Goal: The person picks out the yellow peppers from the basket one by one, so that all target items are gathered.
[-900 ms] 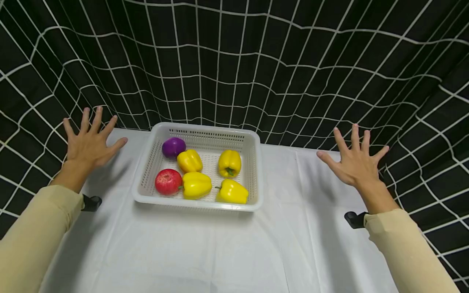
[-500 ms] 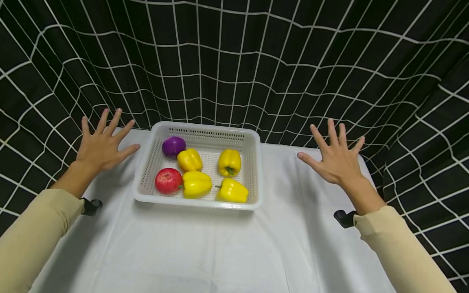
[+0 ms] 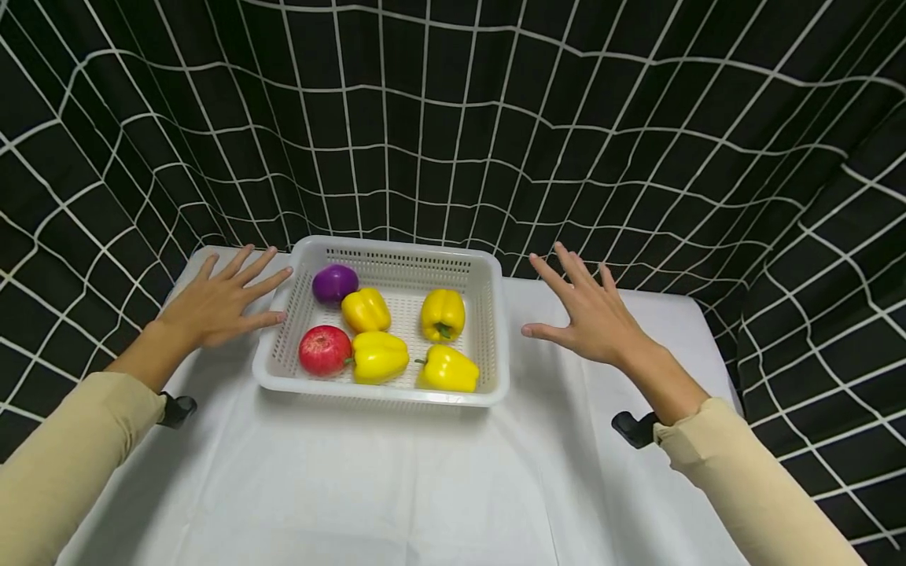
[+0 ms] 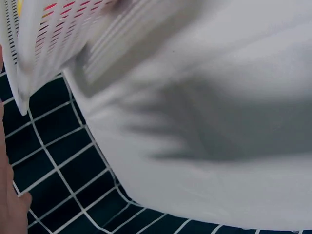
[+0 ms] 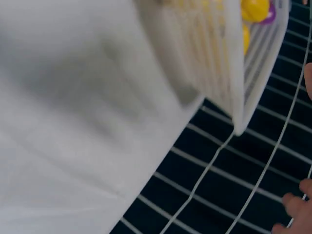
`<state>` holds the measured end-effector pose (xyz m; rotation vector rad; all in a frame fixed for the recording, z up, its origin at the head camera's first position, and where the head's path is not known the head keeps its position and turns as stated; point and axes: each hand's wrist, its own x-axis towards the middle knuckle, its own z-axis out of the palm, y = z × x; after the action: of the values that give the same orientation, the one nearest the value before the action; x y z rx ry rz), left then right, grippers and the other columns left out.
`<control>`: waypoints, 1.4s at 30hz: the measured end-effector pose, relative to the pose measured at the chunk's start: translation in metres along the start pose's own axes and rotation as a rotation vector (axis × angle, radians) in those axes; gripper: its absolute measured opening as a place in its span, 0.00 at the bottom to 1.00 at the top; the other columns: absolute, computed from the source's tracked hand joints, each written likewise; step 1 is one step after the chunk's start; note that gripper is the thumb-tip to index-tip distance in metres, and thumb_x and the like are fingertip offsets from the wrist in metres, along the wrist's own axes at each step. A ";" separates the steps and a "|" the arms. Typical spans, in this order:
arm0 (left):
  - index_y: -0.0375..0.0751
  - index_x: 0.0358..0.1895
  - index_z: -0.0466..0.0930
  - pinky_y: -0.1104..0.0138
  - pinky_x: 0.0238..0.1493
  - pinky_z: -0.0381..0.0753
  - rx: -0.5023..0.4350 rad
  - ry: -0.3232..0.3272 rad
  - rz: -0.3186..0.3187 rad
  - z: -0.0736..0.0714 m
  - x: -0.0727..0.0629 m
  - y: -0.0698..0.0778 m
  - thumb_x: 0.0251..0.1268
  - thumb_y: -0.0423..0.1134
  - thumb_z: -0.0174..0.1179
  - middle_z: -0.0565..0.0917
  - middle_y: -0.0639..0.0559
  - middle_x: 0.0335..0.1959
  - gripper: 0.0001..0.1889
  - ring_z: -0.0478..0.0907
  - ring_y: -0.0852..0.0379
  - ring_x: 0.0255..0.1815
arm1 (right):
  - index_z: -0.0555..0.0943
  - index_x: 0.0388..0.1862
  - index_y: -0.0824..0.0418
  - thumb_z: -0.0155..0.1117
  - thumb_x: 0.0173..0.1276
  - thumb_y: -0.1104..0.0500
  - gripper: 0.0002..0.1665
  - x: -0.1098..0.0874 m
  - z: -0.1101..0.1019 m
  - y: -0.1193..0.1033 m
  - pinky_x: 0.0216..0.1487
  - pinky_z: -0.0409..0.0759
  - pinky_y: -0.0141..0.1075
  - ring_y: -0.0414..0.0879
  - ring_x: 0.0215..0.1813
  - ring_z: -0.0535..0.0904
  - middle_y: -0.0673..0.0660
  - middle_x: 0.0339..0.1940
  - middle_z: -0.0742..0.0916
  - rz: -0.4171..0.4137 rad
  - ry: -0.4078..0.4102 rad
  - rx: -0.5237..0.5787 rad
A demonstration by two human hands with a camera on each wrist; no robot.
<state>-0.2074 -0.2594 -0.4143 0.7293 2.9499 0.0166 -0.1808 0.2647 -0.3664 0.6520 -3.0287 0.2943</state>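
Observation:
A white perforated plastic basket sits on the white-covered table, holding a red apple, a purple round item and several yellow bell peppers. My left hand is spread at the basket's left side, its fingertips right at the rim in the head view. To the right of the basket, my right hand hovers with fingers spread and holds nothing. In the left wrist view the basket's side shows at upper left; the right wrist view has its corner at upper right.
White cloth covers the table. A black curtain with a white grid pattern rises behind the table and along both sides. Black wrist straps sit at both sleeve cuffs.
Both hands have moved inward toward the basket, the left one rightward and slightly down, the right one leftward. The basket and its contents stay in place.

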 end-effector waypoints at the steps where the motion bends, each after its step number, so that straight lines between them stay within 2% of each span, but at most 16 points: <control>1: 0.54 0.80 0.51 0.32 0.72 0.35 -0.004 -0.001 0.012 0.000 0.000 0.000 0.69 0.70 0.46 0.42 0.44 0.82 0.42 0.37 0.36 0.81 | 0.50 0.83 0.45 0.72 0.57 0.33 0.62 0.001 0.000 -0.003 0.76 0.39 0.65 0.64 0.80 0.50 0.62 0.83 0.51 -0.019 0.002 0.022; 3: 0.54 0.80 0.53 0.32 0.72 0.37 -0.012 -0.010 0.028 0.001 -0.001 0.000 0.69 0.69 0.47 0.44 0.44 0.82 0.42 0.38 0.35 0.81 | 0.50 0.82 0.45 0.75 0.56 0.35 0.63 0.003 0.001 -0.010 0.76 0.42 0.64 0.63 0.80 0.51 0.60 0.83 0.51 -0.037 -0.012 0.088; 5: 0.53 0.80 0.54 0.32 0.72 0.39 -0.018 -0.020 0.036 0.002 -0.002 0.000 0.68 0.69 0.48 0.45 0.43 0.82 0.42 0.39 0.35 0.80 | 0.50 0.82 0.43 0.78 0.53 0.37 0.65 0.005 0.003 -0.016 0.75 0.50 0.64 0.61 0.80 0.53 0.57 0.83 0.52 -0.044 -0.031 0.169; 10: 0.52 0.80 0.54 0.31 0.71 0.40 -0.039 -0.048 0.038 0.004 -0.002 -0.001 0.68 0.69 0.49 0.47 0.41 0.81 0.42 0.40 0.34 0.80 | 0.48 0.82 0.41 0.86 0.44 0.43 0.74 0.011 0.006 -0.029 0.71 0.62 0.62 0.55 0.80 0.53 0.51 0.82 0.55 -0.040 -0.116 0.368; 13: 0.51 0.79 0.55 0.31 0.71 0.41 -0.058 -0.065 0.040 0.004 -0.002 0.001 0.69 0.68 0.49 0.50 0.40 0.81 0.41 0.41 0.33 0.80 | 0.48 0.83 0.45 0.87 0.43 0.49 0.75 0.014 0.007 -0.033 0.74 0.60 0.59 0.55 0.80 0.55 0.53 0.82 0.58 -0.064 -0.189 0.471; 18: 0.50 0.79 0.56 0.32 0.72 0.41 -0.068 -0.090 0.055 0.001 0.001 0.005 0.71 0.65 0.50 0.52 0.40 0.80 0.39 0.42 0.33 0.79 | 0.48 0.82 0.56 0.85 0.47 0.59 0.72 0.021 0.012 -0.037 0.77 0.56 0.51 0.55 0.80 0.55 0.54 0.82 0.56 -0.114 -0.306 0.682; 21: 0.50 0.78 0.58 0.32 0.71 0.42 -0.074 -0.097 0.064 -0.001 0.002 0.008 0.71 0.64 0.51 0.53 0.40 0.80 0.38 0.43 0.33 0.79 | 0.48 0.82 0.57 0.83 0.50 0.62 0.69 0.026 0.017 -0.038 0.77 0.56 0.48 0.54 0.80 0.55 0.54 0.82 0.56 -0.113 -0.367 0.792; 24: 0.50 0.78 0.59 0.31 0.71 0.43 -0.083 -0.104 0.071 -0.002 0.001 0.010 0.72 0.63 0.51 0.54 0.41 0.80 0.37 0.45 0.33 0.79 | 0.49 0.82 0.56 0.82 0.53 0.61 0.66 0.029 0.022 -0.041 0.77 0.58 0.48 0.55 0.80 0.55 0.55 0.82 0.58 -0.078 -0.418 0.877; 28: 0.51 0.78 0.59 0.31 0.71 0.44 -0.088 -0.113 0.072 -0.003 0.000 0.010 0.72 0.62 0.51 0.55 0.42 0.80 0.36 0.46 0.33 0.79 | 0.51 0.82 0.56 0.81 0.54 0.59 0.64 0.031 0.027 -0.048 0.75 0.61 0.50 0.59 0.79 0.57 0.61 0.81 0.59 -0.023 -0.487 0.935; 34: 0.51 0.77 0.60 0.31 0.71 0.44 -0.083 -0.119 0.071 -0.003 -0.002 0.010 0.73 0.60 0.52 0.56 0.42 0.79 0.35 0.46 0.32 0.79 | 0.53 0.82 0.51 0.81 0.55 0.56 0.62 0.038 0.034 -0.058 0.73 0.65 0.53 0.62 0.76 0.62 0.64 0.79 0.63 0.058 -0.607 0.930; 42: 0.51 0.77 0.60 0.31 0.71 0.44 -0.092 -0.119 0.074 -0.005 -0.002 0.011 0.72 0.60 0.53 0.56 0.42 0.79 0.35 0.47 0.32 0.79 | 0.55 0.81 0.53 0.80 0.55 0.56 0.60 0.052 0.043 -0.064 0.75 0.61 0.53 0.62 0.77 0.61 0.63 0.77 0.66 0.083 -0.758 0.918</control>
<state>-0.2014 -0.2502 -0.4090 0.7970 2.7878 0.1103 -0.2016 0.1778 -0.3933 0.7822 -3.4686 1.8953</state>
